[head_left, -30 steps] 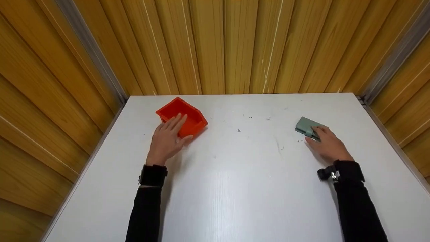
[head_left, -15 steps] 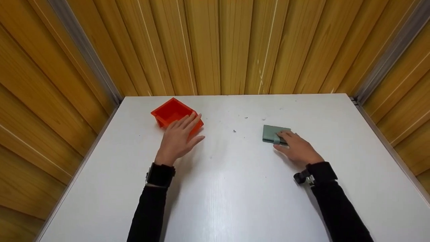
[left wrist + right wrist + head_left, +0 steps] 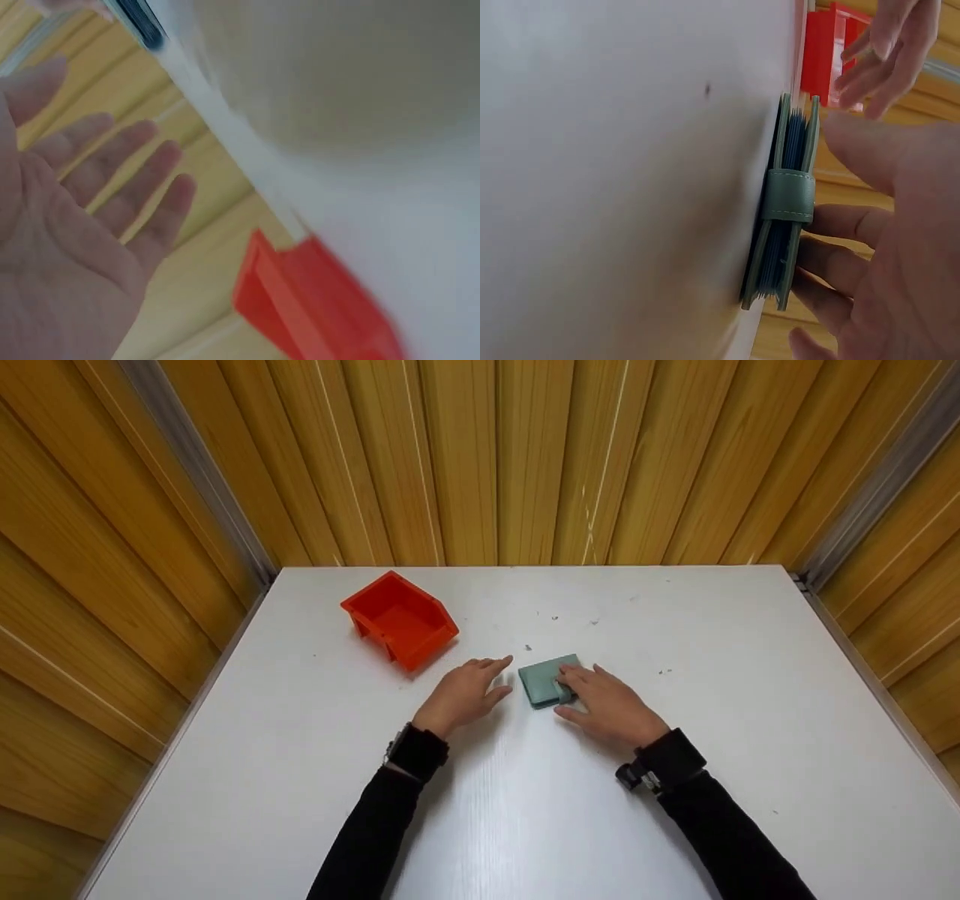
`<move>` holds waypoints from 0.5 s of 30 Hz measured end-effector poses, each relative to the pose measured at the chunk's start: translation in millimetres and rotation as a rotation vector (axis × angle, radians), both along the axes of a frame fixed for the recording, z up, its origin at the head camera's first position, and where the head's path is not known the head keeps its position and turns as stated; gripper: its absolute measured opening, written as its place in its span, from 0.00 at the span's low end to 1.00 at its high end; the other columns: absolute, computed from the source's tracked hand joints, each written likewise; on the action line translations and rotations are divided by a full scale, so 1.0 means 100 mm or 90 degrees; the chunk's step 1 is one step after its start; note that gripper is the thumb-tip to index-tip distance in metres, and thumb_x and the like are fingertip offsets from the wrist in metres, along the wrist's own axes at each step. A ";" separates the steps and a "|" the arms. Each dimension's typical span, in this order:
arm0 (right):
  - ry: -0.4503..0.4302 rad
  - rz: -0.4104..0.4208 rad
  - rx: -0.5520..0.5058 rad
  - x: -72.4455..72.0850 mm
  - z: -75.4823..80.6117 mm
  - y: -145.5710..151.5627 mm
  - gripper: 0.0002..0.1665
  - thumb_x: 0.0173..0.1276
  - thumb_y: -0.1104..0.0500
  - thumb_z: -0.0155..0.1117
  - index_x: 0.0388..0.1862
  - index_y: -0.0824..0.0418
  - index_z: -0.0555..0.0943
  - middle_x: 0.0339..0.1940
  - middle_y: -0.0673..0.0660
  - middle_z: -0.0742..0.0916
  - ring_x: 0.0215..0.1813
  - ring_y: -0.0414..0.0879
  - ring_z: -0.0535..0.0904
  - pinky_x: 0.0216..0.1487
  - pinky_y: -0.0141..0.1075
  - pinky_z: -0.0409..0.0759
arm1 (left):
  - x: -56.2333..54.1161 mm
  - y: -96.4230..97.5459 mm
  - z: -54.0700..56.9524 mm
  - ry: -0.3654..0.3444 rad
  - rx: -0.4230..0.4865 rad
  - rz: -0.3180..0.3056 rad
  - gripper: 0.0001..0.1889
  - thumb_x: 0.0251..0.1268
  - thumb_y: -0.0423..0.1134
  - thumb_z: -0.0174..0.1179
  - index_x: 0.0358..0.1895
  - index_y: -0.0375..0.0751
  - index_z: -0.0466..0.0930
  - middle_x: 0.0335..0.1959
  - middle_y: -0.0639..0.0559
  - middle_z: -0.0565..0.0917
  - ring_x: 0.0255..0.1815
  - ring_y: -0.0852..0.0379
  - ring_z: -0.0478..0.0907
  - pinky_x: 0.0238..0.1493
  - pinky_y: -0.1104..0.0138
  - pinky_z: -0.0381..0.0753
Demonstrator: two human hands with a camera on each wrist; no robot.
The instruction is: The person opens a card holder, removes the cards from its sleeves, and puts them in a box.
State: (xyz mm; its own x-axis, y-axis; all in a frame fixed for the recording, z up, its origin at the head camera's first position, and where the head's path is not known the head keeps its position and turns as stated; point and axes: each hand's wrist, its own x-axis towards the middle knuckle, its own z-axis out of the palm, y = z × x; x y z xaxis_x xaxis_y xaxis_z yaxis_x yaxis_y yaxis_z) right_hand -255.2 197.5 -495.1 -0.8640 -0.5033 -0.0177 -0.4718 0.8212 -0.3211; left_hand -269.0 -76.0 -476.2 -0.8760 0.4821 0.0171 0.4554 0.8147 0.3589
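A green card holder point(image 3: 550, 680) with a strap closure lies flat on the white table. Blue inner sleeves show between its covers in the right wrist view. My right hand point(image 3: 609, 706) rests its fingertips on the holder's top cover near the strap, with the thumb apart by the front edge. To the holder's left is my left hand point(image 3: 463, 697), fingers extended, a small gap from it and holding nothing. In the left wrist view, that palm point(image 3: 71, 247) and its spread fingers show, with one end of the card holder point(image 3: 142, 22) at the top.
A red open-front plastic bin point(image 3: 405, 626) stands at the back left of the table point(image 3: 495, 825), behind my left hand. Wood-patterned panels point(image 3: 525, 465) rise along the back and both sides. Small dark marks dot the tabletop.
My right hand has slid the card holder leftward and toward me, to the table's middle, and it has turned. My left hand has moved away from over the red bin, rightward toward the holder.
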 end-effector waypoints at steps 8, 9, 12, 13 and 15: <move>-0.059 0.076 -0.045 0.05 0.01 -0.41 0.38 0.82 0.47 0.54 0.83 0.59 0.59 0.83 0.59 0.65 0.83 0.58 0.61 0.80 0.54 0.63 | 0.04 0.23 -0.08 0.000 -0.029 0.023 0.20 0.76 0.43 0.62 0.60 0.31 0.79 0.51 0.38 0.85 0.53 0.44 0.83 0.57 0.56 0.84; -0.059 0.084 -0.047 0.04 0.01 -0.44 0.37 0.83 0.48 0.54 0.84 0.59 0.59 0.83 0.60 0.66 0.82 0.59 0.61 0.80 0.54 0.63 | 0.06 0.24 -0.08 0.000 -0.032 0.034 0.20 0.75 0.43 0.63 0.59 0.30 0.78 0.50 0.38 0.84 0.52 0.44 0.83 0.55 0.56 0.84; -0.060 0.101 -0.051 0.04 -0.01 -0.48 0.36 0.83 0.51 0.54 0.84 0.58 0.59 0.83 0.61 0.65 0.82 0.62 0.61 0.80 0.56 0.63 | 0.09 0.23 -0.08 -0.045 0.000 0.077 0.26 0.72 0.45 0.66 0.61 0.27 0.75 0.53 0.35 0.82 0.53 0.42 0.83 0.57 0.54 0.84; -0.059 0.107 -0.056 0.04 -0.01 -0.49 0.36 0.83 0.52 0.54 0.84 0.58 0.59 0.83 0.61 0.66 0.82 0.62 0.62 0.79 0.56 0.63 | 0.10 0.23 -0.08 -0.073 0.022 0.094 0.28 0.72 0.46 0.67 0.62 0.25 0.74 0.55 0.33 0.82 0.54 0.41 0.82 0.58 0.54 0.83; -0.060 0.122 -0.069 0.03 -0.02 -0.49 0.35 0.82 0.55 0.55 0.83 0.57 0.61 0.83 0.61 0.66 0.81 0.61 0.64 0.78 0.56 0.66 | 0.11 0.21 -0.08 -0.125 0.069 0.123 0.32 0.70 0.47 0.68 0.65 0.23 0.71 0.57 0.32 0.81 0.54 0.43 0.82 0.59 0.53 0.82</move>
State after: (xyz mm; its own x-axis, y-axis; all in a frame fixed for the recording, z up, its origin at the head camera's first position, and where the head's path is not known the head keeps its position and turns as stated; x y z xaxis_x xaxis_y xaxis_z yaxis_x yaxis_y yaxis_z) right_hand -252.1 148.9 -497.0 -0.7491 -0.6618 -0.0306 -0.5800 0.6774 -0.4525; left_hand -257.7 -55.1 -484.4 -0.9429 0.3108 -0.1196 0.2088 0.8317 0.5145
